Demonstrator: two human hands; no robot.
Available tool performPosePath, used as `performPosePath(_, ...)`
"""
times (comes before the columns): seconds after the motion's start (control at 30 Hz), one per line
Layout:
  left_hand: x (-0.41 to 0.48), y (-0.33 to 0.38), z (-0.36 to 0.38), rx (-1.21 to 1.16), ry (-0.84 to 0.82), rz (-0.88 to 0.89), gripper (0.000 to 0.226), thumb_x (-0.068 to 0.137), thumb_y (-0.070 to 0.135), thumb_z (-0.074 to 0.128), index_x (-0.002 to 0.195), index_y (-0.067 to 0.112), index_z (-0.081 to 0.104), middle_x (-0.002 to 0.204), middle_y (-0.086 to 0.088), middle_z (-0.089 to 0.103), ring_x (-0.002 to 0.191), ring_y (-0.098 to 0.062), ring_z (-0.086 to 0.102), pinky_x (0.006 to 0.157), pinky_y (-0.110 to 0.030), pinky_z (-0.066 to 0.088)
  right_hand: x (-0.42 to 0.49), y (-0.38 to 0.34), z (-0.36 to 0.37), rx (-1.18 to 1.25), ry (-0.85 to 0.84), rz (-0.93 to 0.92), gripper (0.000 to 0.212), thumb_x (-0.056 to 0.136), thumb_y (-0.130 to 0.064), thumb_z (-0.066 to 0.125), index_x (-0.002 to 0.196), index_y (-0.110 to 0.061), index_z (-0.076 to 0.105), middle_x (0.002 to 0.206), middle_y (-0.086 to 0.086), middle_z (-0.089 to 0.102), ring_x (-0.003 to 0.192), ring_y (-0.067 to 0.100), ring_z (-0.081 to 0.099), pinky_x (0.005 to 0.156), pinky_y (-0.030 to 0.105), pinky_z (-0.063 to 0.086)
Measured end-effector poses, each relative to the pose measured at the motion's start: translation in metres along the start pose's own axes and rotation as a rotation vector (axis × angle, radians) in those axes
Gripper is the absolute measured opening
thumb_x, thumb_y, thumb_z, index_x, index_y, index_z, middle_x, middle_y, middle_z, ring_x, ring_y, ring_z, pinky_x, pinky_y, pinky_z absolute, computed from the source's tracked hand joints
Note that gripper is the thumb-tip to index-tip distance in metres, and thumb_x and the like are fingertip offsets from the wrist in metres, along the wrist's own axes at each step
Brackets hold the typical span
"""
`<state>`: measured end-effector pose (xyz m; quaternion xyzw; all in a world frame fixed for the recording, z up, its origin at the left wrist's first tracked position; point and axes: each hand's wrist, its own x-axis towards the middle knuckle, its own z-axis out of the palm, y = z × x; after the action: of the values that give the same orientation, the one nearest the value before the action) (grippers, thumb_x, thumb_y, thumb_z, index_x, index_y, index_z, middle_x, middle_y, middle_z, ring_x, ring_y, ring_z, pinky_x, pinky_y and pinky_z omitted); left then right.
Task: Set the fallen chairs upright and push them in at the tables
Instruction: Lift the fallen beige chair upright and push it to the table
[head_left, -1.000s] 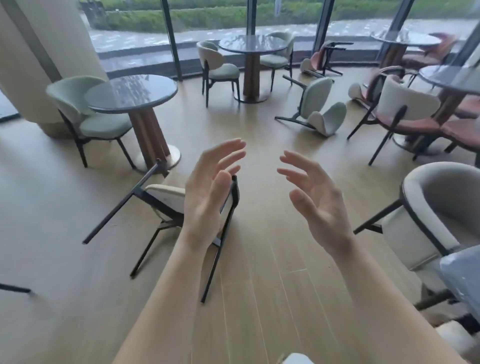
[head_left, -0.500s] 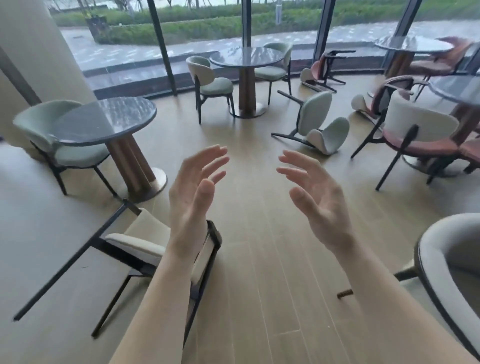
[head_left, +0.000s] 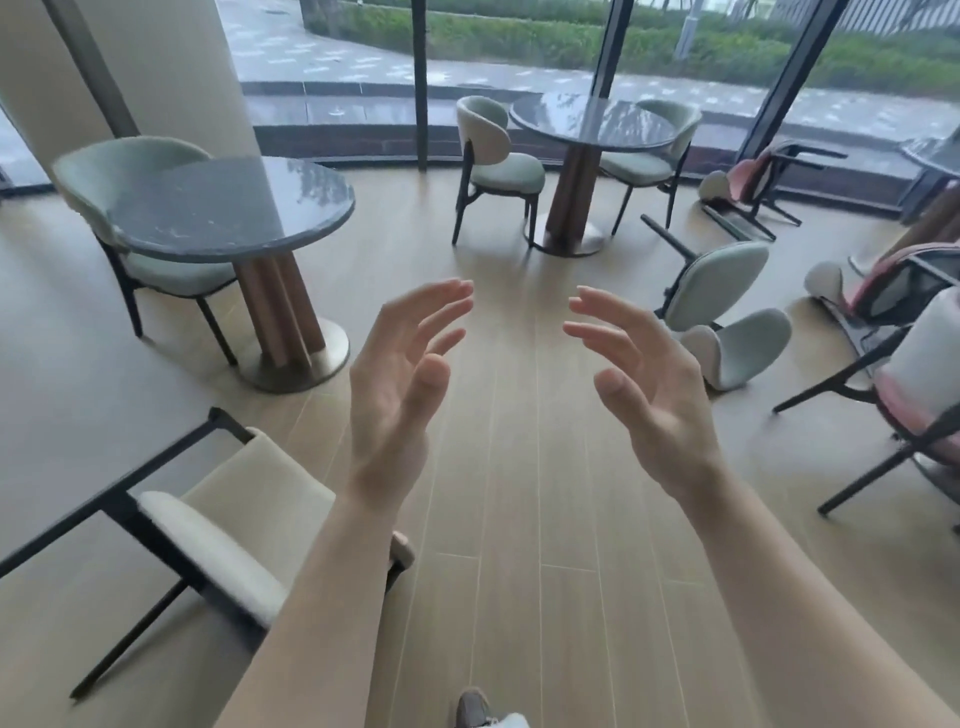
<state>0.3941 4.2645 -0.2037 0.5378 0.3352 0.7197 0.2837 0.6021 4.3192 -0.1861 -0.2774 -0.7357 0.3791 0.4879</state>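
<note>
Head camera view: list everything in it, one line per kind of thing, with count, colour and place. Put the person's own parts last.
Round tables: two whole, dark grey tops on brown columns; left table, far centre table; the edge of another at the far right.
Upright chairs: three pale green, one behind the left table, two at the far centre table; one pink and white at the right edge.
Fallen chairs: cream, near left; pale green, centre right; two pink, far right.
Column: one, cream, far left.
Floor: light wood planks.
Shoe: one, grey, bottom edge.
Left hand: open, empty, raised.
Right hand: open, empty, raised.
</note>
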Motion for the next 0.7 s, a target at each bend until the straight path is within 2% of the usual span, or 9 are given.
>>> performPosePath(0.23, 0.120, -0.077, 0.025, 0.050, 0.032, 0.037, 0.073, 0.093, 0.072, 0.059, 0.139, 0.016, 0.054, 0.143, -0.010, 0.063, 0.137, -0.036, 0.059, 0.112, -0.056, 0.048, 0.130, 0.074, -0.040, 0.058, -0.034, -0.040, 0.075, 0.087, -0.076, 0.063, 0.142, -0.026, 0.055, 0.146, 0.001, 0.063, 0.130, 0.024, 0.066, 0.113, 0.040, 0.047)
performPosePath(0.37, 0.166, -0.116, 0.028, 0.104, 0.118, 0.031, 0.077, 0.091, 0.073, 0.061, 0.138, 0.013, 0.053, 0.142, -0.013, 0.062, 0.137, -0.038, 0.059, 0.111, -0.054, 0.049, 0.192, 0.128, -0.043, 0.132, -0.101, -0.049, 0.082, 0.085, -0.078, 0.063, 0.142, -0.021, 0.055, 0.145, 0.003, 0.063, 0.129, 0.025, 0.066, 0.113, 0.042, 0.047)
performPosePath(0.53, 0.219, -0.171, 0.042, 0.224, 0.268, 0.035, 0.070, 0.091, 0.073, 0.060, 0.138, 0.020, 0.057, 0.142, -0.005, 0.064, 0.135, -0.034, 0.061, 0.109, -0.046, 0.050, 0.282, 0.202, -0.048, 0.234, -0.248, -0.114, 0.086, 0.088, -0.074, 0.063, 0.143, -0.009, 0.054, 0.146, 0.010, 0.062, 0.128, 0.024, 0.067, 0.111, 0.039, 0.049)
performPosePath(0.7, 0.259, -0.209, 0.052, 0.367, 0.526, 0.055, 0.061, 0.093, 0.071, 0.060, 0.135, 0.027, 0.061, 0.141, -0.007, 0.065, 0.133, -0.037, 0.062, 0.109, -0.052, 0.050, 0.370, 0.256, -0.050, 0.402, -0.501, -0.160, 0.068, 0.091, -0.068, 0.065, 0.140, -0.022, 0.054, 0.144, 0.001, 0.063, 0.127, 0.023, 0.068, 0.108, 0.034, 0.050)
